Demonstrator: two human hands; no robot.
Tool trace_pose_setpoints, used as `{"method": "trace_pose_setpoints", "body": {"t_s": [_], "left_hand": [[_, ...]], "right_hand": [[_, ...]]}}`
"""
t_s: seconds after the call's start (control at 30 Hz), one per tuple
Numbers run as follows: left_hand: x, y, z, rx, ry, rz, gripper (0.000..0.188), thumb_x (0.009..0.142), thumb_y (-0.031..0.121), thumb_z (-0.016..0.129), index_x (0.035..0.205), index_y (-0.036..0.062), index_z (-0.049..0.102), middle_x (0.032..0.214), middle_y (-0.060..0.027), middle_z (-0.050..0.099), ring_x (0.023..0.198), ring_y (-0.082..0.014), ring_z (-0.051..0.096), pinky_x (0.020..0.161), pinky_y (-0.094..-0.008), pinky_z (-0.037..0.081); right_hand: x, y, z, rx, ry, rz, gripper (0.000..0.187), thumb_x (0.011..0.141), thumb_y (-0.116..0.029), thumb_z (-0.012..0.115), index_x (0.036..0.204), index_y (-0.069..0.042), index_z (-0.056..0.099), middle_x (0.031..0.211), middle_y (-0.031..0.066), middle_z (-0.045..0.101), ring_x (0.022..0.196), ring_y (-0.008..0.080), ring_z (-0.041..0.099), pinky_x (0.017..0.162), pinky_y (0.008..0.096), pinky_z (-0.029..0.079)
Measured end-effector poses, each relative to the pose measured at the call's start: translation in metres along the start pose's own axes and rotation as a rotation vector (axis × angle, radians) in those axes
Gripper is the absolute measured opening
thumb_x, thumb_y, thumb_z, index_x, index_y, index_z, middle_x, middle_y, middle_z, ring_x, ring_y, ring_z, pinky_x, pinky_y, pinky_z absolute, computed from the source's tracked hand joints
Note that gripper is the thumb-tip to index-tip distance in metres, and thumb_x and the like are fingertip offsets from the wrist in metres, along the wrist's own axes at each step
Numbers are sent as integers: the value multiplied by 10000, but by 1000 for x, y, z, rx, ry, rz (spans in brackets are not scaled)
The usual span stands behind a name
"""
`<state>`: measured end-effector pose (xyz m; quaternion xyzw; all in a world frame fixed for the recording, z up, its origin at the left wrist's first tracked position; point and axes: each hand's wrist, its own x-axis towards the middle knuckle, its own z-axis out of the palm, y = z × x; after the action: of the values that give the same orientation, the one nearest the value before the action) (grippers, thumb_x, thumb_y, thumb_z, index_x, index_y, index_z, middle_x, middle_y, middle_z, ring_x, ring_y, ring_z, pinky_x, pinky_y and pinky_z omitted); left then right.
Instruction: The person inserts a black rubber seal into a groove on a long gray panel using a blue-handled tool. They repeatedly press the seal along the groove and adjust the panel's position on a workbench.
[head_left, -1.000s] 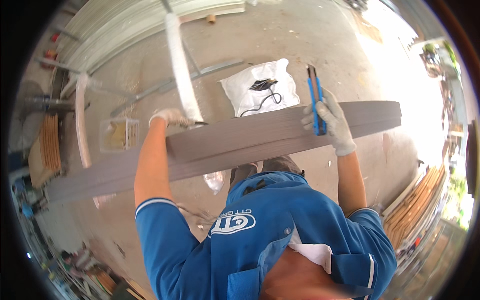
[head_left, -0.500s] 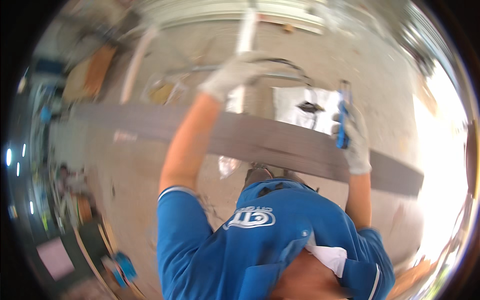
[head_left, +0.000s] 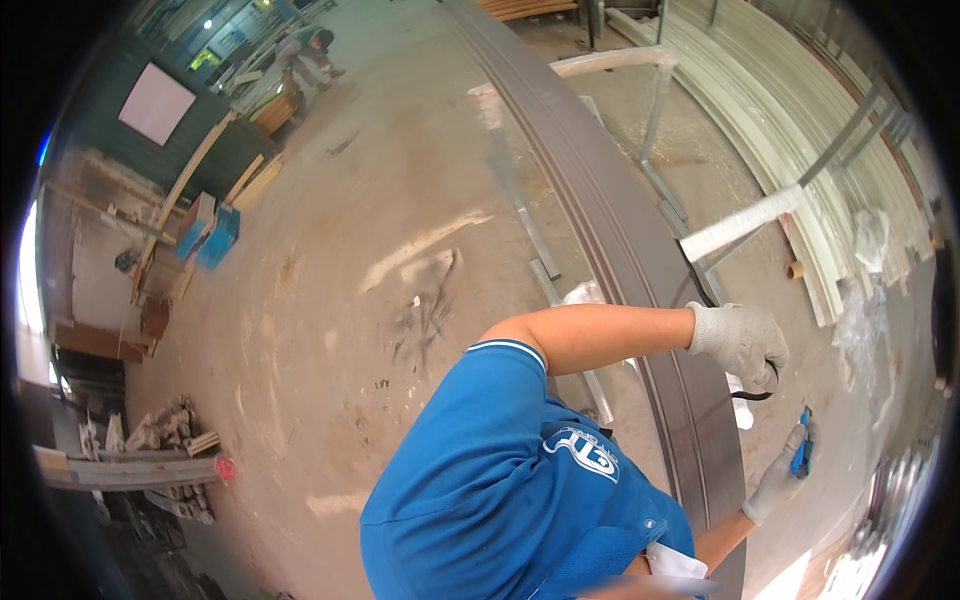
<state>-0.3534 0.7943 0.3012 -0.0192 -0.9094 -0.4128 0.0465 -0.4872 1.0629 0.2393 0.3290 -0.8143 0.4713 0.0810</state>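
A long dark brown grooved profile runs past my body from the far middle of the head view to the lower right. My left hand, in a pale grey work glove, reaches across it with curled fingers gripping a thin black flexible strip. Part of the strip shows along the profile's far side and part below the hand. My right hand, also gloved, is beyond the profile at lower right. It is closed around a blue-handled tool, whose exact kind I cannot make out.
Metal stands with wrapped arms are by the profile. Long pale profiles lie stacked at the right. A blue box and timber stand at the left. Another person bends over in the far background.
My view has swung to the left, so the profile now runs lengthwise away instead of across. My left hand still grips the black strip, and my right hand keeps the blue-handled tool.
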Motion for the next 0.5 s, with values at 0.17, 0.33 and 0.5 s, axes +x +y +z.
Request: {"method": "trace_pose_setpoints", "body": {"t_s": [0.17, 0.33, 0.5], "left_hand": [[-72, 28, -55, 66, 125, 12, 255, 897, 381, 709, 947, 135, 755, 861, -109, 729, 874, -324, 705, 766, -456, 532], [-175, 33, -122, 126, 265, -32, 265, 915, 383, 709, 1011, 140, 758, 852, -121, 732, 833, -352, 711, 746, -461, 538], [-294, -4, -193, 88, 465, 20, 237, 943, 310, 696, 1017, 89, 741, 843, -150, 726, 784, -341, 716, 705, -424, 543]], "right_hand": [[28, -48, -5, 227, 142, -11, 337, 1046, -173, 576, 1212, 119, 605, 1188, 204, 691, 1034, 297, 695, 918, 371, 540], [33, -155, 45, 475, 169, -83, 327, 991, -95, 642, 1248, 106, 617, 1100, 155, 698, 914, 235, 688, 827, 317, 547], [-15, -305, 170, 77, -404, -594, 445, 856, -3, 763, 1289, -36, 663, 1007, 67, 726, 837, 141, 655, 723, 298, 506]]}}
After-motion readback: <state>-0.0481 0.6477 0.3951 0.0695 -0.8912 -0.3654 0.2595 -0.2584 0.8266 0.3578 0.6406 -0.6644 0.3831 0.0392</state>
